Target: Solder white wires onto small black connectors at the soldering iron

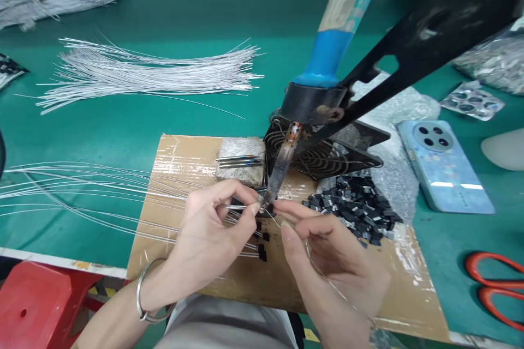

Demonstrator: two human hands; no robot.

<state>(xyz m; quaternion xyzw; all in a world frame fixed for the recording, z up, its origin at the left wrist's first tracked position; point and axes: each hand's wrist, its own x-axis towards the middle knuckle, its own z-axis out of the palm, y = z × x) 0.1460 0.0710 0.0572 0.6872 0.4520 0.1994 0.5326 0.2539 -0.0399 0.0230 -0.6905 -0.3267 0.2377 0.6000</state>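
Note:
My left hand point(215, 229) pinches the end of a thin white wire point(167, 194) right at the tip of a blue-handled soldering iron point(282, 166); whatever sits at the wire's end is hidden by the fingers. Between thumb and fingers of my right hand point(333, 262) runs a thin strand of solder wire point(338, 289), its end reaching up to the iron's tip. The iron points downward, clamped in a black stand point(401, 60). Below my left fingers lie several white wires with small black connectors point(262, 253) on their ends.
Cardboard point(409, 294) covers the work spot. Loose black connectors point(358, 210) are heaped right, near a black fan point(323, 158). A wrapped block point(240, 147) carries metal rods. Beyond lie a white wire bundle point(151, 71), a phone point(450, 174) and red-handled scissors point(491, 283).

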